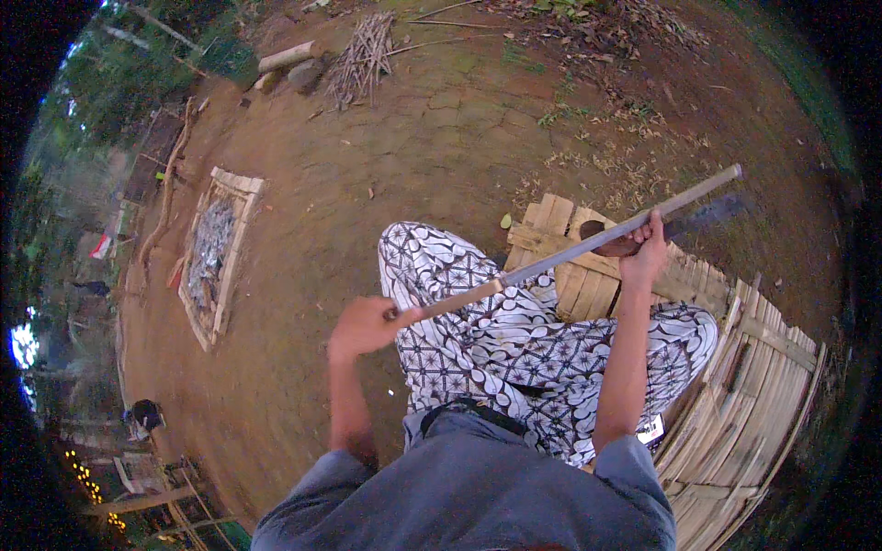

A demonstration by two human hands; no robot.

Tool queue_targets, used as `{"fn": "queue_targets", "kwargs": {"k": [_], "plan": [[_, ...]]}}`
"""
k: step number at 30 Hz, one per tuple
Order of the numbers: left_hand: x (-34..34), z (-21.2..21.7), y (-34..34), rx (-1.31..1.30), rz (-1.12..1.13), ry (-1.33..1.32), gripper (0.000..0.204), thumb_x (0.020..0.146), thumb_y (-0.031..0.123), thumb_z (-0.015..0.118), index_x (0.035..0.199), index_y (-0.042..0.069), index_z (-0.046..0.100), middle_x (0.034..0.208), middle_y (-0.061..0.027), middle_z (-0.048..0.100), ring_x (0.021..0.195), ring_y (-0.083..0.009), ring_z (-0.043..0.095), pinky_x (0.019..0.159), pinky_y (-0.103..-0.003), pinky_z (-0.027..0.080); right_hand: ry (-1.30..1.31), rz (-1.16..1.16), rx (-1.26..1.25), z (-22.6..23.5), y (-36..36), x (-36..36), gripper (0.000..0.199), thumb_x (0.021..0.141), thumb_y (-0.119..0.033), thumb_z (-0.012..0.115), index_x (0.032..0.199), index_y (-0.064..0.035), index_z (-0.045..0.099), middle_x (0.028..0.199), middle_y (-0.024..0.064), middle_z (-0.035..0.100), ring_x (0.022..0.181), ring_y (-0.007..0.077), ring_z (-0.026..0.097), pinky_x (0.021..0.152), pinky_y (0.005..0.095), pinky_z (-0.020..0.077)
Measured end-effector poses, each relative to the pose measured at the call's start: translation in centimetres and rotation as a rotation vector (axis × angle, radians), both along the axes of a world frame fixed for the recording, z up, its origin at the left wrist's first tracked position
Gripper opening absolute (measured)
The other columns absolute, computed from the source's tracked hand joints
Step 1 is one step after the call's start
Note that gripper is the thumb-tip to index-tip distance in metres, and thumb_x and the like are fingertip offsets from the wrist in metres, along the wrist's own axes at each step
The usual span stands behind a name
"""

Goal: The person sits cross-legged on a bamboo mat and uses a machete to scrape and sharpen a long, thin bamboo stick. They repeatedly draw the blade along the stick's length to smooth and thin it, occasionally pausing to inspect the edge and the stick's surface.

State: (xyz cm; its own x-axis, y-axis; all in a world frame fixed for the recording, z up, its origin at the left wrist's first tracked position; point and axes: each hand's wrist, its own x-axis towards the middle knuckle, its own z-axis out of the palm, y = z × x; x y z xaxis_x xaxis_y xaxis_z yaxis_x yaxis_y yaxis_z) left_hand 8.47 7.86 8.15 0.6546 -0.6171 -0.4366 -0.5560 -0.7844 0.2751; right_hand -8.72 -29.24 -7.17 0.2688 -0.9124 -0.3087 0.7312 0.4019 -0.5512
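Observation:
A long, thin bamboo stick slants across my lap, brown near its lower left end and greyish past a joint. My left hand is closed round that lower left end. Further up the stick, my right hand is closed on a machete, whose dark broad blade extends to the upper right beneath the stick. The machete's rounded brown handle end shows left of this hand. My right fingers touch the stick too. Patterned white and dark cloth covers my folded legs.
A slatted bamboo platform lies at my right, with wooden boards before my knees. On the ground at left is a bamboo-framed bed of grey ash-like material. A heap of sticks and a log lie farther off.

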Motion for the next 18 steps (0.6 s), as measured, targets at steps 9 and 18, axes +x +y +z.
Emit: {"fn": "queue_targets", "kwargs": {"k": [9, 18], "plan": [[-6.3, -9.2, -6.7, -0.567, 0.004, 0.367, 0.037, 0.093, 0.026, 0.047, 0.071, -0.002, 0.054, 0.055, -0.0127, 0.051, 0.048, -0.0199, 0.047, 0.050, -0.035, 0.038, 0.362, 0.356, -0.175, 1.4, 3.5, 1.8, 0.019, 0.079, -0.022, 0.069, 0.077, -0.0072, 0.057, 0.056, -0.0035, 0.047, 0.049, 0.0084, 0.045, 0.045, 0.0266, 0.0375], [-4.2, -5.9, -7.4, -0.636, 0.110, 0.092, 0.030, 0.093, 0.021, 0.046, 0.077, -0.003, 0.052, 0.056, -0.0142, 0.049, 0.049, -0.0229, 0.048, 0.049, -0.036, 0.038, 1.212, 0.550, -1.570, 3.7, 10.1, 3.1, 0.043, 0.077, -0.046, 0.062, 0.080, -0.0034, 0.060, 0.061, 0.0134, 0.060, 0.052, 0.0291, 0.059, 0.050, 0.0368, 0.0465]]}}
